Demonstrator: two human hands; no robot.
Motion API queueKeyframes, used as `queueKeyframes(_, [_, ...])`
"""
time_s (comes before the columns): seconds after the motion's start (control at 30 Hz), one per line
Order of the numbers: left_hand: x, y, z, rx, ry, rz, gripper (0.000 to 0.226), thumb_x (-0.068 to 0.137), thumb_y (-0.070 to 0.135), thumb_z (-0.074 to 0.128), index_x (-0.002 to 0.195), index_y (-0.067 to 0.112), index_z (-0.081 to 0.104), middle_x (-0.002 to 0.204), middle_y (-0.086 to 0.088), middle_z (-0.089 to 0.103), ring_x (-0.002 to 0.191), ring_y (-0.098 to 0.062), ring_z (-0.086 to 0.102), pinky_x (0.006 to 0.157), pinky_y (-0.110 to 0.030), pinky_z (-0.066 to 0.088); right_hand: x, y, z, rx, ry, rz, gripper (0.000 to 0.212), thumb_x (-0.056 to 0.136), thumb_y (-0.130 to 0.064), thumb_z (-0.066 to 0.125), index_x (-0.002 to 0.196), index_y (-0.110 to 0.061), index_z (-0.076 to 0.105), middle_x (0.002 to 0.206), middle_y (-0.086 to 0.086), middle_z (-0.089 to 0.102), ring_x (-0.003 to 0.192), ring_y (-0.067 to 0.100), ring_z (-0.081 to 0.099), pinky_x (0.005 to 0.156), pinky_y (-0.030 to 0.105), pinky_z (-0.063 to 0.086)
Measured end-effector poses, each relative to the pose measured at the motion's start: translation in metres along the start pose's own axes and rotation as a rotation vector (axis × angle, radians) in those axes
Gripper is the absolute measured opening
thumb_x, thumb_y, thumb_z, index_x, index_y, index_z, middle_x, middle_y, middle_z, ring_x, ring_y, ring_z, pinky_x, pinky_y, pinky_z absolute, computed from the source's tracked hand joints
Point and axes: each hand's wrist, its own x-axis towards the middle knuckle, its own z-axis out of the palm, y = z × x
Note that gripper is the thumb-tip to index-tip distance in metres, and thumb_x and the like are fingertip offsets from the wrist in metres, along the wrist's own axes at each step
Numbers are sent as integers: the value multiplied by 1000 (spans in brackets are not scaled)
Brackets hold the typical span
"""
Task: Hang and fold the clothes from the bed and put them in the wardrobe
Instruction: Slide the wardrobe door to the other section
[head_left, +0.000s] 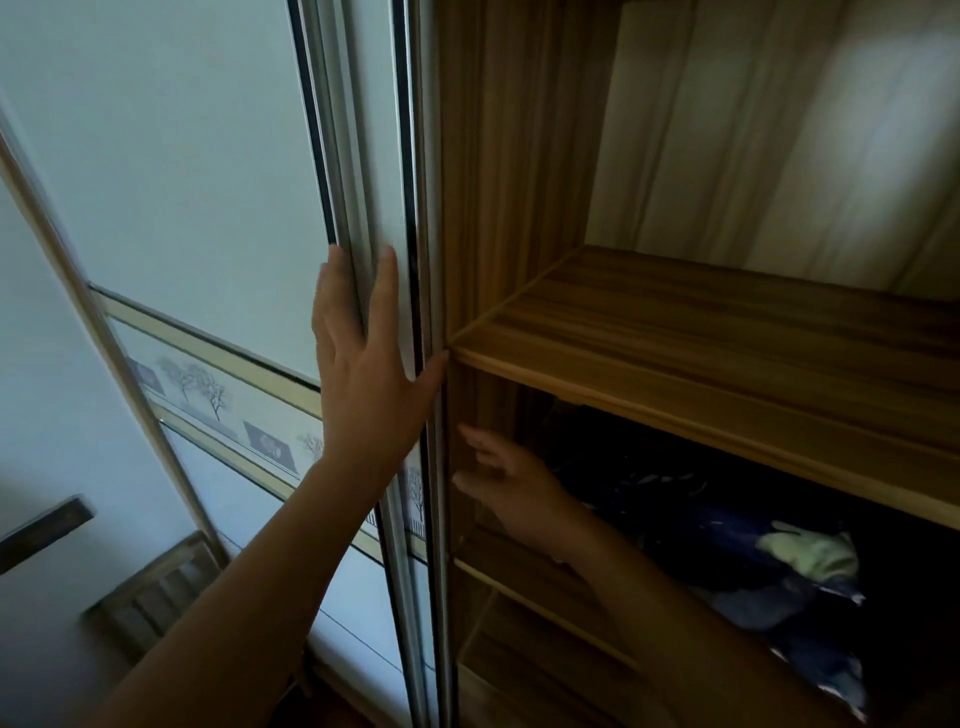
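The wooden wardrobe (675, 332) stands open on the right, its white sliding door (208, 182) pushed to the left. My left hand (363, 374) lies flat with straight fingers on the door's metal edge frame, the thumb at the wardrobe's side panel. My right hand (509, 483) reaches into the compartment under the upper shelf, fingers spread and holding nothing. Dark blue clothes (753, 587) with a pale green piece (810, 553) lie bundled in that dim compartment to the right of my right hand.
The upper shelf (727, 312) holds nothing that I can see. A lower shelf edge (545, 613) runs below my right forearm. A band with tree pictures (208, 389) crosses the door. A wooden slatted piece (156, 587) stands at the lower left by the wall.
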Motion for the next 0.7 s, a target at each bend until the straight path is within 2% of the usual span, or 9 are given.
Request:
queueKeyframes(0.07, [-12, 11, -2, -149, 13, 128, 69, 91, 37, 66, 150, 13, 39, 149, -16, 38, 140, -29, 36, 114, -38, 36, -13, 8, -14, -113, 79, -14, 54, 92, -42, 66, 142, -49, 46, 143, -17, 46, 134, 4, 41, 100, 23, 40])
queueKeyframes(0.1, [-18, 17, -3, -235, -46, 177, 55, 92, 32, 64, 141, 14, 50, 136, -9, 50, 126, -22, 49, 103, -36, 46, -20, 12, -22, -171, 114, -4, 52, 92, -42, 66, 141, -45, 48, 141, -16, 49, 131, 6, 46, 99, 24, 43])
queueKeyframes(0.17, [-30, 33, -2, -343, -315, 233, 34, 92, 31, 61, 124, 21, 60, 113, 6, 59, 99, -9, 59, 81, -31, 54, -38, 19, -43, -277, 148, 37, 50, 91, -40, 68, 138, -42, 52, 134, -17, 56, 120, 1, 55, 97, 24, 48])
queueKeyframes(0.2, [-37, 41, 1, -348, -494, 240, 29, 92, 33, 61, 119, 24, 62, 106, 11, 59, 92, -7, 60, 76, -30, 53, -50, 23, -55, -324, 150, 57, 46, 91, -40, 69, 133, -47, 54, 125, -22, 59, 110, -6, 58, 90, 16, 49])
queueKeyframes(0.27, [-53, 54, 15, -289, -838, 224, 26, 91, 36, 64, 115, 26, 63, 101, 9, 62, 92, -13, 63, 76, -32, 52, -77, 32, -77, -410, 164, 102, 34, 90, -43, 67, 116, -63, 56, 111, -28, 59, 99, -8, 62, 76, 9, 48])
queueKeyframes(0.33, [-71, 63, 31, -169, -1033, 199, 33, 92, 39, 63, 123, 26, 63, 112, 3, 65, 104, -20, 64, 83, -36, 52, -105, 47, -97, -572, 186, 165, 37, 92, -49, 61, 127, -54, 54, 125, -17, 60, 110, 9, 62, 85, 23, 51])
queueKeyframes(0.4, [-85, 72, 46, -86, -1081, 166, 46, 93, 40, 61, 136, 26, 57, 131, -3, 60, 117, -24, 60, 93, -40, 51, -131, 62, -116, -726, 226, 245, 48, 93, -52, 59, 138, -35, 52, 134, -3, 58, 113, 20, 60, 90, 36, 53])
queueKeyframes(0.47, [-93, 83, 61, -74, -1076, 130, 50, 93, 41, 62, 139, 25, 54, 138, -6, 55, 120, -28, 57, 95, -44, 50, -156, 72, -129, -796, 272, 293, 51, 92, -53, 58, 137, -29, 53, 134, 1, 59, 115, 22, 59, 92, 40, 52])
queueKeyframes(0.7, [-103, 126, 105, -112, -1117, 313, 51, 90, 45, 59, 137, 30, 50, 127, -5, 53, 116, -29, 56, 89, -39, 51, -211, 82, -146, -821, 490, 417, 54, 92, -46, 62, 140, -24, 54, 143, 6, 56, 128, 25, 54, 104, 33, 45])
